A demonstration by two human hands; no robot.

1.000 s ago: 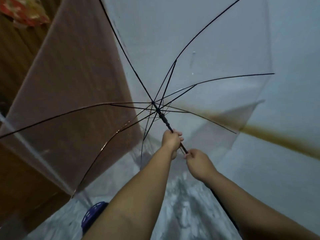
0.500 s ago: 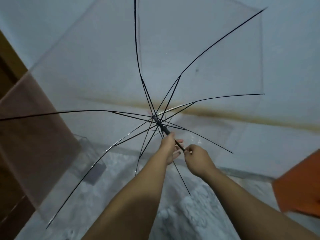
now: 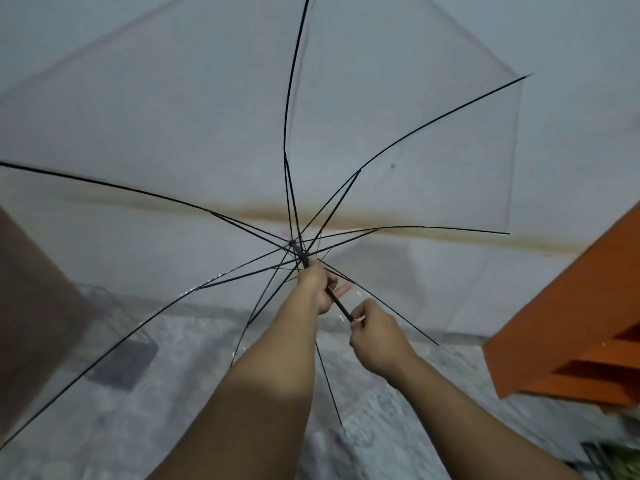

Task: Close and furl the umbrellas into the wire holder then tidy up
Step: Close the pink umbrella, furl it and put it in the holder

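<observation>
A clear umbrella (image 3: 398,109) with black ribs is spread open in front of me and fills most of the view. Its black shaft (image 3: 337,301) runs from the hub down toward me. My left hand (image 3: 317,284) grips the shaft just below the runner, close to the hub. My right hand (image 3: 375,336) grips the shaft lower down, nearer to me. A wire holder (image 3: 114,327) stands on the floor at the left, seen blurred through the canopy.
A pale wall with a brown stain line (image 3: 450,233) lies behind the umbrella. An orange shelf unit (image 3: 571,327) stands at the right. A brown door or panel (image 3: 31,306) is at the left. The floor (image 3: 173,427) is mottled grey.
The view and the umbrella have swung to the right, away from the brown door; the orange shelf has come in at the right. Both hands keep their hold on the shaft.
</observation>
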